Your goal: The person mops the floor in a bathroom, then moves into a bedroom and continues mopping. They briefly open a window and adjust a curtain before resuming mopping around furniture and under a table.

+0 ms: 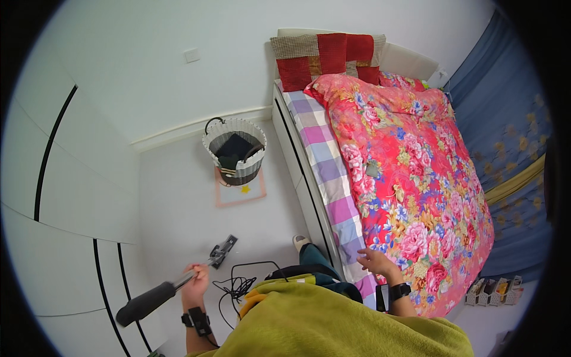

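Observation:
My left hand is closed around the metal pole of a long-handled floor mop. Its thick black foam grip points toward the lower left, close to the camera. At the pole's far end, the narrow black mop head is down at the grey floor. On the other side, my right hand hovers by the near side of the bed, fingers apart and holding nothing. Below it lie a checked sheet and a red floral quilt; whether the fingers touch the bedding, I cannot tell.
A woven basket holding dark cloth stands on a pink-edged mat by the wall. Loose black cable hangs beside me. White cabinets line the left, the bed's drawer side runs along the right. White storage baskets sit beyond the bed.

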`<state>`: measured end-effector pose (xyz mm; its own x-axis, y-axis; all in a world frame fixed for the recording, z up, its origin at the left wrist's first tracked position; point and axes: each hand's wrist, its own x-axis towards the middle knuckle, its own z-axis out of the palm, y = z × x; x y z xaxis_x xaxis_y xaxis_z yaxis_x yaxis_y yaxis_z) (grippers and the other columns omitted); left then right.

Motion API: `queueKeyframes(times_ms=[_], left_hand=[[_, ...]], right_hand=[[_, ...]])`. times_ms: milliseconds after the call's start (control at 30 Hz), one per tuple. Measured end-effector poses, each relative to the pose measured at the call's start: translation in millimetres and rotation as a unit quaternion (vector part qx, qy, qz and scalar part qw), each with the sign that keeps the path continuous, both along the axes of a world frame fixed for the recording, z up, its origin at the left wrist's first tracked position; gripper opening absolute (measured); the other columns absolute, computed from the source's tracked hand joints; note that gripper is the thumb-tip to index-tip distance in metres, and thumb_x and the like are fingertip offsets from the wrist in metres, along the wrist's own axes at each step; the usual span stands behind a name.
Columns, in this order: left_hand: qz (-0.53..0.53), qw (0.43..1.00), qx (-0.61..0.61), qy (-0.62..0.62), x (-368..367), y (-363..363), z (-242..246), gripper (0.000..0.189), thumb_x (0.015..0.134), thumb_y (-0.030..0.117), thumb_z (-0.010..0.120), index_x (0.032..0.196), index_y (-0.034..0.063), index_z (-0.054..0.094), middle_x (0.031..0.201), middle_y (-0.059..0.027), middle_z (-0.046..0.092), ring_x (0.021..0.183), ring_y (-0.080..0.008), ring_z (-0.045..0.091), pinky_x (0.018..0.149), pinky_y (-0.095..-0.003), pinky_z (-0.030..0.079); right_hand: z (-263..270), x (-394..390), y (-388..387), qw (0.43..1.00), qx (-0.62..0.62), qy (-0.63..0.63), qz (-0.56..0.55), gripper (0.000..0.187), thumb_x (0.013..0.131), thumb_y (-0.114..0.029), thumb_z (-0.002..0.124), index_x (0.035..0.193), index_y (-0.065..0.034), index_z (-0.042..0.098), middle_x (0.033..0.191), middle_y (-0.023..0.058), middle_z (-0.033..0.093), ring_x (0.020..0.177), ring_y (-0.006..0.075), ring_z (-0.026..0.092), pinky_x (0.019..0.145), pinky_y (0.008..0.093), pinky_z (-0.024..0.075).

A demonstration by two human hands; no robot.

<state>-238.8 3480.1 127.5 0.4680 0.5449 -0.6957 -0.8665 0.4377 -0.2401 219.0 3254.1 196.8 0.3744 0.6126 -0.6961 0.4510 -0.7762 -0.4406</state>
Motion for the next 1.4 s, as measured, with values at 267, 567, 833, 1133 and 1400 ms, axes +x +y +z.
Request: queueKeyframes(times_ms=[267, 567, 833, 1133, 1400], left_hand=[[-0.199, 0.972, 0.089, 0.090, 115, 0, -29, 0.009, 0.082, 0.005, 0.045, 0.073, 0.0026, 0.045, 0.071, -0.0065, 0.045, 0.061, -0.0170, 0.043, 0.056, -0.0281, 0.039], [-0.424, 0.903, 0.020, 0.061, 240, -159, -112, 0.007, 0.074, 0.001, 0.040, 0.081, 0.0030, 0.039, 0.081, -0.0151, 0.053, 0.074, -0.0274, 0.058, 0.048, -0.0338, 0.042], [-0.610, 0.270, 0.696, 0.265, 268, -313, -198, 0.004, 0.071, -0.003, 0.049, 0.074, -0.0024, 0.048, 0.071, -0.0133, 0.052, 0.071, -0.0257, 0.059, 0.053, -0.0391, 0.047], [-0.607, 0.237, 0.641, 0.406, 171, -269, -243, 0.033, 0.070, 0.033, 0.054, 0.056, 0.0039, 0.056, 0.058, -0.0155, 0.053, 0.051, -0.0339, 0.050, 0.045, -0.0388, 0.041], [-0.498, 0.823, -0.020, 0.272, 14, -48, -188, 0.012, 0.084, 0.013, 0.042, 0.093, 0.0058, 0.040, 0.081, -0.0090, 0.048, 0.077, -0.0272, 0.057, 0.062, -0.0492, 0.048]], right_hand=[[125, -59, 73, 0.915, 0.134, 0.380, 0.021, 0.063, 0.086, -0.052, 0.027, 0.130, -0.0075, 0.024, 0.077, 0.0145, 0.060, 0.060, 0.0174, 0.058, 0.055, 0.0250, 0.0475], [176, -11, -27, 0.891, 0.023, 0.454, -0.025, 0.070, 0.078, -0.042, 0.046, 0.127, 0.0053, 0.026, 0.085, 0.0282, 0.056, 0.060, 0.0313, 0.061, 0.046, 0.0312, 0.0511], [115, -13, -206, 0.932, -0.173, -0.028, 0.316, 0.043, 0.081, -0.022, 0.056, 0.117, -0.0048, 0.041, 0.076, 0.0185, 0.059, 0.065, 0.0256, 0.058, 0.054, 0.0356, 0.0454], [22, -104, -211, 0.977, -0.083, 0.107, 0.162, 0.036, 0.081, -0.018, 0.055, 0.110, -0.0009, 0.045, 0.076, 0.0172, 0.060, 0.063, 0.0224, 0.058, 0.052, 0.0334, 0.0448], [0, -295, 16, 0.980, -0.063, 0.149, 0.116, 0.030, 0.084, -0.032, 0.048, 0.093, -0.0032, 0.051, 0.053, 0.0065, 0.047, 0.040, 0.0142, 0.044, 0.037, 0.0289, 0.0344]])
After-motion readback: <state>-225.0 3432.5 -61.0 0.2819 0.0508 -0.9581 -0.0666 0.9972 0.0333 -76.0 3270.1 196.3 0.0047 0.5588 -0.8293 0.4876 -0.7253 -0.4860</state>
